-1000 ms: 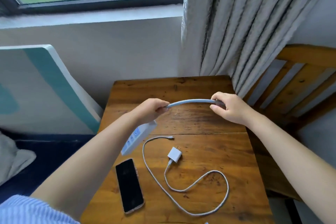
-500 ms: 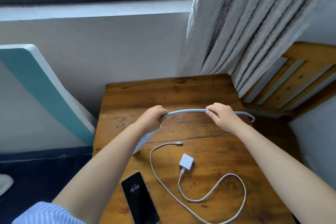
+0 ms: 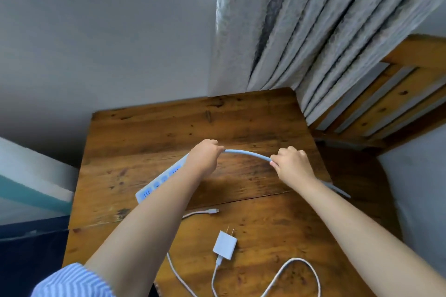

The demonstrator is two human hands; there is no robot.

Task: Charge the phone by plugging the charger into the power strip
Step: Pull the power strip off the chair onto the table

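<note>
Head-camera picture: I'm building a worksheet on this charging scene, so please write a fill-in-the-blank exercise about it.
1. Both hands, the left hand and the right hand, grip the thick ____ of the power strip.
2. The white charger lies on the wooden ____ with its prongs bare.
3. The charger is ____ plugged into the power strip.

Missing words: cord; table; not

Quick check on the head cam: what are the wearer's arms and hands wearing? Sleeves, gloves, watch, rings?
Both hands, left hand and right hand, are bare: no gloves, and no rings or watch show. Both forearms are uncovered. The left arm has a blue-and-white striped sleeve at the bottom edge of the frame, ending above the elbow. No sleeve shows on the right arm within the frame.
</note>
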